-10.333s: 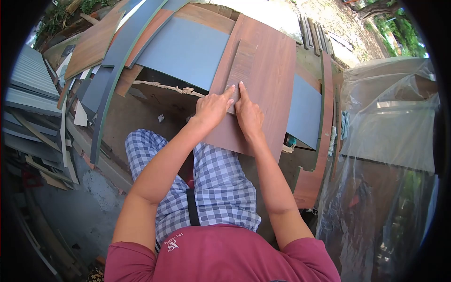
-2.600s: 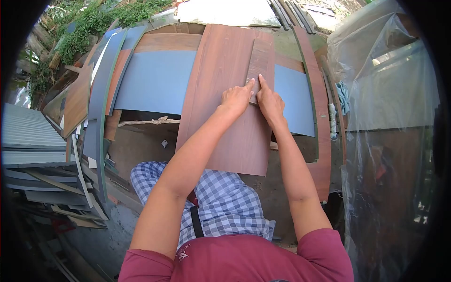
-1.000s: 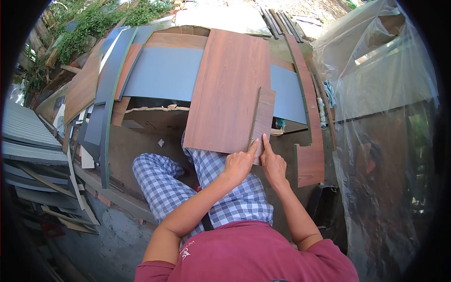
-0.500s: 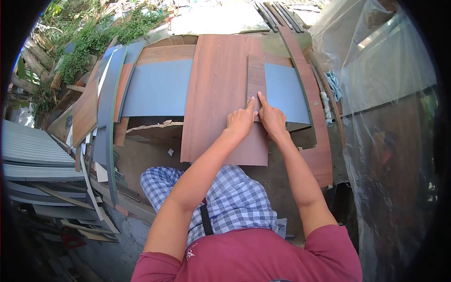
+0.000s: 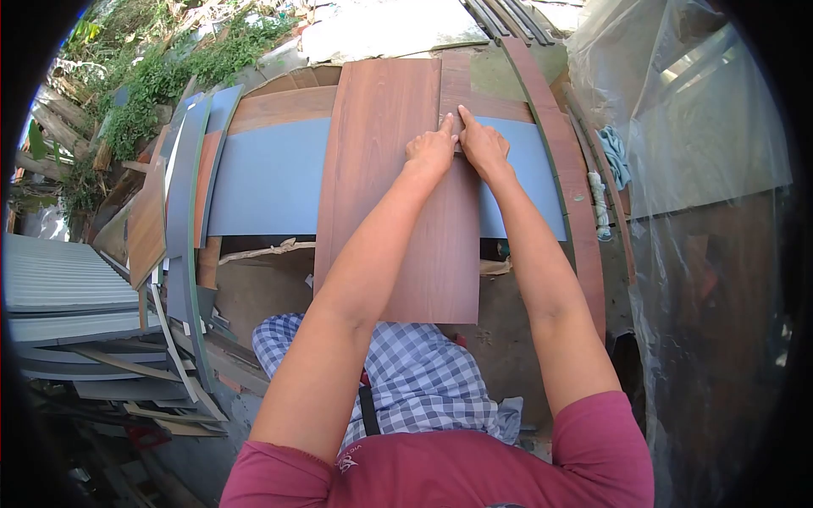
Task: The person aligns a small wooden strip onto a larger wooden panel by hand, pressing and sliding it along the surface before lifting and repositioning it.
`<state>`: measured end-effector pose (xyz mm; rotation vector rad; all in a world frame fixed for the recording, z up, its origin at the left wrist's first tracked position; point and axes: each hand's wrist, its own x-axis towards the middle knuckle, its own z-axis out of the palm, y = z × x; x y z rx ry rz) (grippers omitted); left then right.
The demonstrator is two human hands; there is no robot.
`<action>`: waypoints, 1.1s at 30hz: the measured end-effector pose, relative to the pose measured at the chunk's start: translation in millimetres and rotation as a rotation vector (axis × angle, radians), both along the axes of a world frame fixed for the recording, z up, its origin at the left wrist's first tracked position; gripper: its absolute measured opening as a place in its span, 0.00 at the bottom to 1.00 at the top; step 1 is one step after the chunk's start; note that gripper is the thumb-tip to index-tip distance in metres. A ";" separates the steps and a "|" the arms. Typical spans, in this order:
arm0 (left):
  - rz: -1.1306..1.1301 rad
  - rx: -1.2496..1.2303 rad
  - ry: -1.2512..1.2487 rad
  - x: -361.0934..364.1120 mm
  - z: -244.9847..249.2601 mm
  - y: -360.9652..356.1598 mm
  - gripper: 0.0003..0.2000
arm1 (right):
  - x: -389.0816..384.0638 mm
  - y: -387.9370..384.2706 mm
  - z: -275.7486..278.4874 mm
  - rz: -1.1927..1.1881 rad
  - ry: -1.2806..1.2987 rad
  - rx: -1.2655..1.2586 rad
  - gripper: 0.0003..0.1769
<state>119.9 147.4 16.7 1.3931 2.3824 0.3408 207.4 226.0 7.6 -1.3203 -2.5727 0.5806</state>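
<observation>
A long reddish-brown wood-grain board [image 5: 373, 186] lies lengthwise in front of me, across a blue panel [image 5: 269, 178]. Along its right side, toward the far end, is a narrow wood-grain strip [image 5: 456, 80]. My left hand [image 5: 432, 147] rests at the strip's near end, index finger stretched forward and the other fingers curled. Close beside it, nearly touching, my right hand [image 5: 483, 146] presses on the strip with its index finger extended. Whether the curled fingers grip the strip's edges is hidden.
Narrow boards lean at the left [image 5: 188, 203], above stacked grey corrugated sheets [image 5: 76, 284]. A long brown plank [image 5: 569, 169] runs along the right, near a clear plastic sheet [image 5: 677, 254]. Green plants grow at the far left.
Both hands have moved forward, away from my body, and the narrow strip has slid with them toward the far end of the board. The camera view has shifted slightly.
</observation>
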 end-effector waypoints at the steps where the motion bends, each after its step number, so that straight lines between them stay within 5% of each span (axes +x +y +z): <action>1: 0.013 0.002 -0.012 -1.4 -0.3 2.5 0.24 | -2.2 2.7 -0.4 -0.013 0.007 -0.010 0.27; 12: 0.001 0.068 -0.042 5.7 -1.6 -23.9 0.23 | 10.8 -27.4 6.4 -0.027 -0.026 -0.006 0.26; 33: -0.080 0.150 -0.181 131.0 19.1 -295.2 0.28 | 151.1 -283.3 27.9 0.081 -0.094 -0.005 0.29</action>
